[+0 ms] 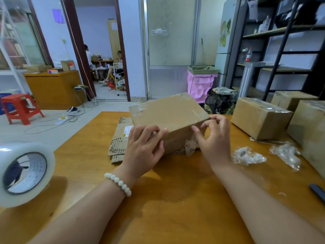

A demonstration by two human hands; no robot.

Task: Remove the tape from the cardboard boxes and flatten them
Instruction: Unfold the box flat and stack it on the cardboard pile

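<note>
A taped brown cardboard box (168, 113) stands on the orange table (167, 199), resting partly on a stack of flattened cardboard (119, 140). My left hand (144, 147) lies flat against the box's near left corner, fingers spread on it. My right hand (214, 138) is at the near right corner, thumb and fingers pinching at the clear tape on the edge. A loose strip of clear tape (190, 146) hangs from the box's lower front. Two crumpled wads of removed tape (246, 155) (286, 154) lie to the right.
Three more taped boxes (260, 117) (293, 99) (309, 127) stand at the right side of the table. A large roll of clear tape (24, 173) sits at the left edge. A dark handle (318, 191) lies at the right edge. Shelves rise behind.
</note>
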